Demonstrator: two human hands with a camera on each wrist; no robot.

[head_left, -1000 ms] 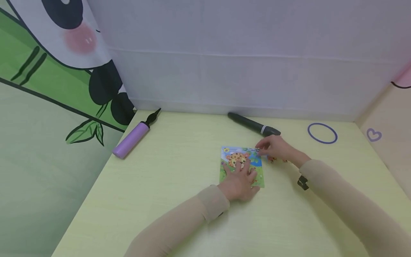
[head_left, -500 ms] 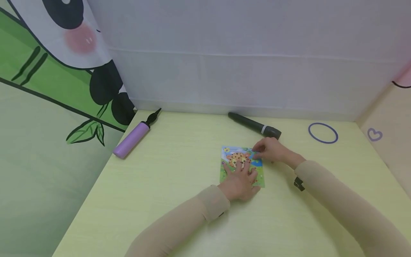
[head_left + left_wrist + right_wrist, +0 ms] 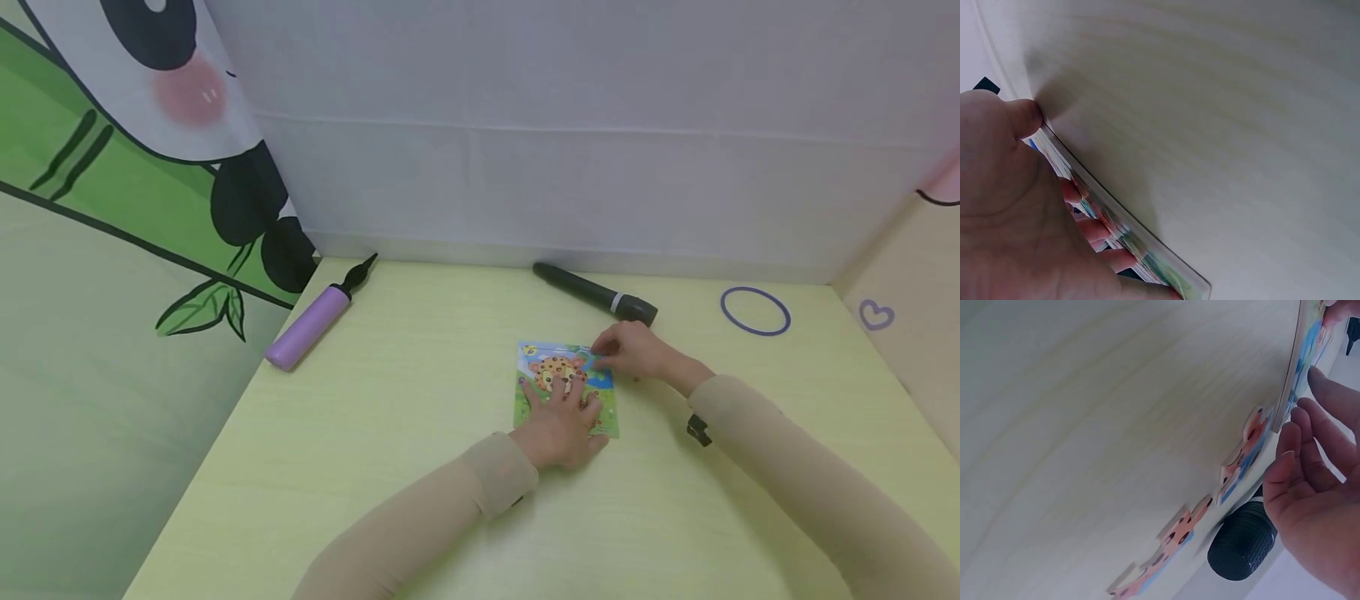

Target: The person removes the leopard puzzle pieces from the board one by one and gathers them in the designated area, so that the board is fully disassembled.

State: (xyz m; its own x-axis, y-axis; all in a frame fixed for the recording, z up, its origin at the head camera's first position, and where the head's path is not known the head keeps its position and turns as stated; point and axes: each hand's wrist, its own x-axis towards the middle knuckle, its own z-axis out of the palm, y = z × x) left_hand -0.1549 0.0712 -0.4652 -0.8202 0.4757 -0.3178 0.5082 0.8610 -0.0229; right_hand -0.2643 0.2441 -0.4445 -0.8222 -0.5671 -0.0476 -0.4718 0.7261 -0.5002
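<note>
A colourful cartoon puzzle board (image 3: 567, 377) lies flat on the pale green table (image 3: 390, 433). My left hand (image 3: 558, 417) rests on its lower half with fingers spread and straight; in the left wrist view the left hand (image 3: 1004, 206) presses the board's edge (image 3: 1119, 234). My right hand (image 3: 633, 350) touches the board's top right corner. In the right wrist view the right hand's fingers (image 3: 1300, 456) are loosely bent beside the board edge (image 3: 1294, 369) and hold nothing. Loose puzzle pieces (image 3: 1241, 456) lie on the table just right of the board.
A black microphone (image 3: 596, 296) lies behind the board, close to my right hand. A purple hand pump (image 3: 311, 321) sits at the back left and a purple ring (image 3: 755, 310) at the back right. Cloth walls enclose the table on three sides.
My right hand has shifted left, from over the loose pieces to the board's top right corner. The left hand has stayed on the board.
</note>
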